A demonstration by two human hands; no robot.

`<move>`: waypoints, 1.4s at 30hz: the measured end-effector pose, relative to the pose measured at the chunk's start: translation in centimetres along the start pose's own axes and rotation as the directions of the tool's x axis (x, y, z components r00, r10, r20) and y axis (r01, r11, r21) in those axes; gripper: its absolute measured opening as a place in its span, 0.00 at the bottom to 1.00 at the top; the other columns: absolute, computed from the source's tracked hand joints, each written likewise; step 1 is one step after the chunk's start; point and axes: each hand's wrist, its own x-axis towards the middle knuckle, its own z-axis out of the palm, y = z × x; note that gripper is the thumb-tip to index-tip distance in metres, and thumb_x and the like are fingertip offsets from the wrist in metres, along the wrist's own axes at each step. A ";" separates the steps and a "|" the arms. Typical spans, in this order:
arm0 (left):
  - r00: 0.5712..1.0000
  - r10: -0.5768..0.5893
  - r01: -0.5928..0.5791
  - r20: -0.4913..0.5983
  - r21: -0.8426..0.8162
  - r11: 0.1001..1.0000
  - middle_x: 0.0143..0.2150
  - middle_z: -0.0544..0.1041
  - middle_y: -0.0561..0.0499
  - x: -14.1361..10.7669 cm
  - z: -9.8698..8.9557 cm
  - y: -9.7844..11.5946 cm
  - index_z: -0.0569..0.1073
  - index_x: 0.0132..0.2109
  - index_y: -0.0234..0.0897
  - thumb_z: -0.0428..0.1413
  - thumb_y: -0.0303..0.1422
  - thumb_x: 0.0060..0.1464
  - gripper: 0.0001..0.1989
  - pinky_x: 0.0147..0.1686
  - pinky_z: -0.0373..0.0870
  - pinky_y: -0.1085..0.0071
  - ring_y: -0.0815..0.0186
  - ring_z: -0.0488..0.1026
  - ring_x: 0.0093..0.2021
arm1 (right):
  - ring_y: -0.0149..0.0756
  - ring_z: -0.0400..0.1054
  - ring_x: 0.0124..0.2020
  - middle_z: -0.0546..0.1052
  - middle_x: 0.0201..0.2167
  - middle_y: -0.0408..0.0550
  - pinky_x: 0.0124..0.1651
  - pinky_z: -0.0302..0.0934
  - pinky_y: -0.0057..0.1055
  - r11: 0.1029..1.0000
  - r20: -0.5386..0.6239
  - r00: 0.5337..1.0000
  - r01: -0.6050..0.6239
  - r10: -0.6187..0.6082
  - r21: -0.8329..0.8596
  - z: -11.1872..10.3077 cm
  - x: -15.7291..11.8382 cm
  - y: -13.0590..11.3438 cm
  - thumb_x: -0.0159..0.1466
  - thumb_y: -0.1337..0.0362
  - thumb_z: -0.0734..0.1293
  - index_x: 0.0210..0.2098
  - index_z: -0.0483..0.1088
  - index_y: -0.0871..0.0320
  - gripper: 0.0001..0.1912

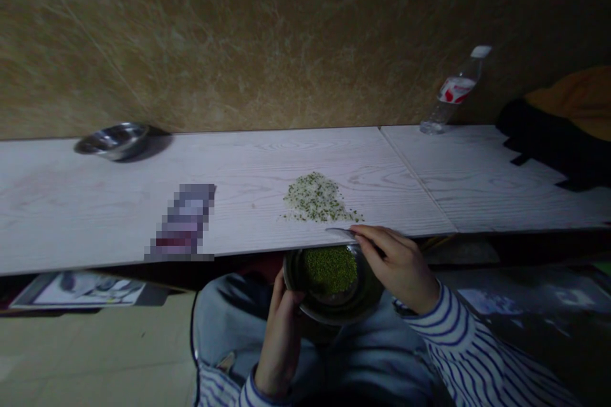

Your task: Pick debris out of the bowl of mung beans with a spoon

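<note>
My left hand [285, 321] is closed on the left rim of a metal bowl [312, 317], held over my lap just below the table's front edge. Green beans, which look like mung beans [330, 270], cover the bowl's bottom. In my right hand [398, 261] is a metal spoon [340, 233], pinched between thumb and fingers above the bowl's far rim. Its tip points left, over the table edge. Just beyond the spoon, a loose pile of white grains mixed with green beans [315, 198] lies spread on the white table [248, 159].
Toward the back left sits a second metal bowl [114, 142]. A blurred-out flat item [184, 222] lies left of the pile. Near the wall at right stands a clear plastic bottle [453, 92], with a dark and orange cloth item [563, 121] beside it. Below the tabletop are shelves.
</note>
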 end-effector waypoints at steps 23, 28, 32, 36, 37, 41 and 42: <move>0.994 -0.100 0.099 -0.044 -0.035 0.994 0.59 0.72 0.48 1.0 0.5 -0.9 0.63 0.61 0.43 0.55 0.28 0.44 0.34 0.49 0.67 0.65 0.54 0.65 0.59 | 0.36 0.76 0.39 0.81 0.38 0.45 0.46 0.70 0.32 0.989 0.087 0.992 -0.104 0.095 0.106 1.5 4.3 3.9 0.63 0.68 0.62 0.42 0.76 0.54 0.12; 0.994 -0.098 0.098 -0.039 -0.019 0.995 0.57 0.73 0.46 1.3 1.1 -0.7 0.62 0.62 0.42 0.55 0.28 0.44 0.35 0.48 0.68 0.63 0.53 0.67 0.57 | 0.36 0.76 0.40 0.81 0.39 0.44 0.46 0.69 0.32 0.985 0.064 0.991 -0.126 0.119 0.121 2.0 5.9 4.4 0.62 0.69 0.62 0.42 0.75 0.53 0.12; 0.994 -0.100 0.098 -0.051 -0.025 0.995 0.56 0.74 0.46 1.4 1.4 -0.8 0.63 0.62 0.43 0.55 0.29 0.44 0.35 0.49 0.67 0.62 0.52 0.67 0.58 | 0.36 0.76 0.39 0.81 0.38 0.46 0.45 0.69 0.31 0.984 -0.014 0.990 -0.140 0.142 0.110 1.3 6.2 5.1 0.62 0.67 0.63 0.42 0.75 0.55 0.11; 0.991 -0.130 0.128 -0.043 -0.041 0.991 0.55 0.74 0.46 1.4 1.6 -1.0 0.62 0.62 0.43 0.55 0.28 0.44 0.35 0.50 0.66 0.61 0.53 0.68 0.57 | 0.39 0.75 0.41 0.81 0.39 0.48 0.46 0.69 0.34 0.983 -0.093 0.979 -0.180 0.182 0.036 0.1 5.7 6.5 0.63 0.65 0.63 0.42 0.75 0.56 0.11; 0.991 -0.128 0.126 -0.030 -0.053 0.991 0.55 0.74 0.46 1.4 1.7 -1.0 0.62 0.62 0.42 0.55 0.28 0.45 0.35 0.51 0.66 0.62 0.54 0.68 0.57 | 0.40 0.75 0.41 0.81 0.39 0.49 0.45 0.69 0.34 0.980 -0.109 0.974 -0.198 0.197 0.006 -0.2 5.6 6.9 0.63 0.65 0.63 0.43 0.75 0.57 0.12; 0.991 -0.131 0.130 -0.024 -0.048 0.990 0.56 0.74 0.47 1.1 1.9 -1.1 0.63 0.61 0.42 0.55 0.29 0.45 0.33 0.51 0.65 0.63 0.54 0.67 0.58 | 0.42 0.75 0.42 0.81 0.40 0.51 0.45 0.70 0.36 0.963 -0.136 0.962 -0.250 0.236 -0.095 -0.5 4.9 7.8 0.63 0.65 0.63 0.44 0.75 0.58 0.13; 0.990 -0.135 0.133 -0.030 -0.051 0.990 0.56 0.74 0.46 1.0 1.9 -1.1 0.63 0.61 0.42 0.55 0.29 0.45 0.33 0.51 0.65 0.62 0.53 0.67 0.58 | 0.42 0.76 0.42 0.81 0.40 0.51 0.44 0.70 0.36 0.961 -0.133 0.961 -0.256 0.241 -0.109 -0.5 4.7 7.9 0.63 0.65 0.62 0.44 0.75 0.58 0.13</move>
